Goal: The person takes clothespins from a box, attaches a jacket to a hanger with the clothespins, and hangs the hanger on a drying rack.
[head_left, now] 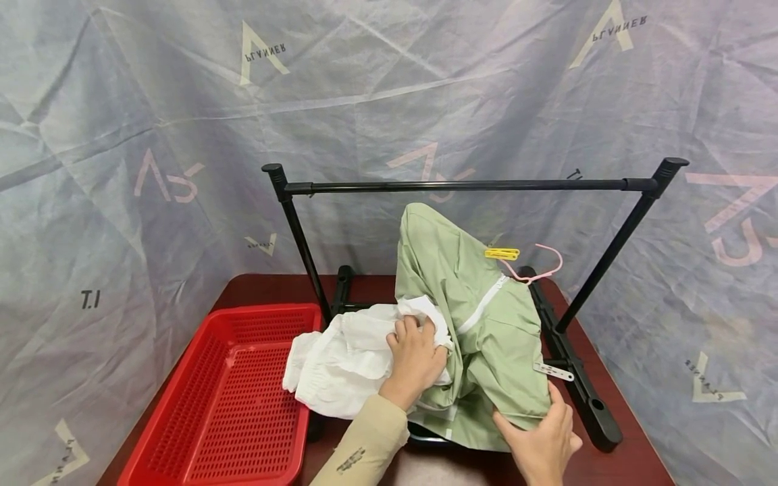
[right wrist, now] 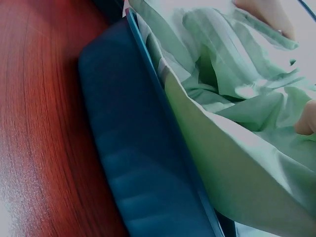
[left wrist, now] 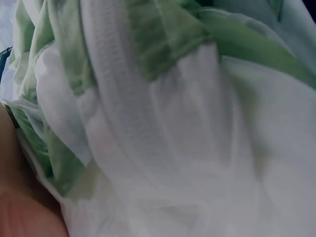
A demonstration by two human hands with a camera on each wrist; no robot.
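Observation:
A light green jacket [head_left: 510,351] with a white zipper lies bunched beneath the rack, its white lining [head_left: 349,358] spread out to the left. My left hand [head_left: 415,358] grips a fold of the white cloth with curled fingers. At the lower right, my right hand [head_left: 543,435] holds the green edge between thumb and fingers. A pink hanger [head_left: 541,275] pokes out from the jacket's upper right, beside a yellow clip [head_left: 502,254]. The left wrist view is blurred and filled by white and green cloth [left wrist: 173,59].
A black rack [head_left: 462,185] stands over the cloth. Left of it sits a red perforated basket [head_left: 243,391]. Under the jacket is a dark blue container [right wrist: 133,133] on the reddish wooden table [right wrist: 44,118]. A white strip with holes [head_left: 554,371] lies near the rack's right foot.

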